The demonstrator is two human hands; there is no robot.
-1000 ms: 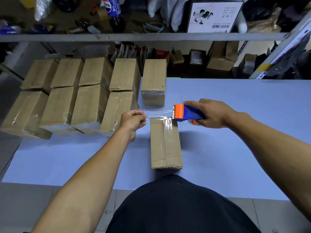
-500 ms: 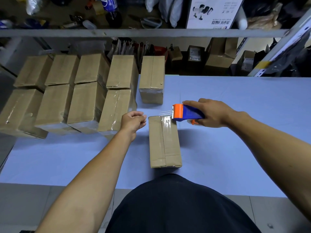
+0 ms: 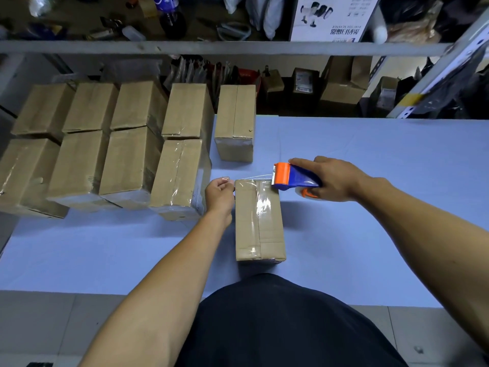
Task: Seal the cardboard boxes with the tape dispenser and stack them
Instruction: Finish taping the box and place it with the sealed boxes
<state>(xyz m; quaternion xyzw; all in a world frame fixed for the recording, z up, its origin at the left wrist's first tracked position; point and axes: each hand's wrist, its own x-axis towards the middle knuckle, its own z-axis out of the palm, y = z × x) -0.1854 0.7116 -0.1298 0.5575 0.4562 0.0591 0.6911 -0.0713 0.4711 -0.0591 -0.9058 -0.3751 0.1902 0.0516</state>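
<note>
Head view: our right hand (image 3: 334,180) grips the tape dispenser (image 3: 293,177) at the far end of the box (image 3: 258,221) lying mid-table; our left hand (image 3: 219,194) pinches the tape's free end. We judge the box light, stiff, best held by its sides.

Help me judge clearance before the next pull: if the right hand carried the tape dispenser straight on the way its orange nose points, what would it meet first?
Probably the left hand, pinching the tape's free end beyond the box. Depth is uncertain.
</note>
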